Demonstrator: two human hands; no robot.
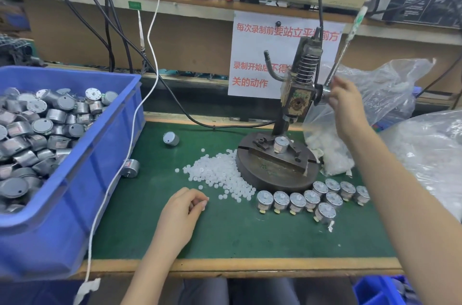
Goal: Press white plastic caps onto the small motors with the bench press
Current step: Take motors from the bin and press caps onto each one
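Note:
A bench press [297, 94] stands on a round iron base [275, 174] at the back of the green mat. One small motor [281, 144] sits in the fixture under the ram. My right hand [346, 104] grips the lower end of the press lever [347, 47], which points up. My left hand [186, 207] rests on the mat with curled fingers that seem to pinch a white cap at the fingertips. A pile of white caps [220, 174] lies left of the base. Several capped motors [312, 198] stand in rows in front of the base.
A blue bin of motors [82, 144] fills the left side. Two loose motors [171, 138] [131, 167] lie on the mat beside it. Clear bags of white parts [370, 104] lie at the right. Cables [140, 114] hang from the shelf.

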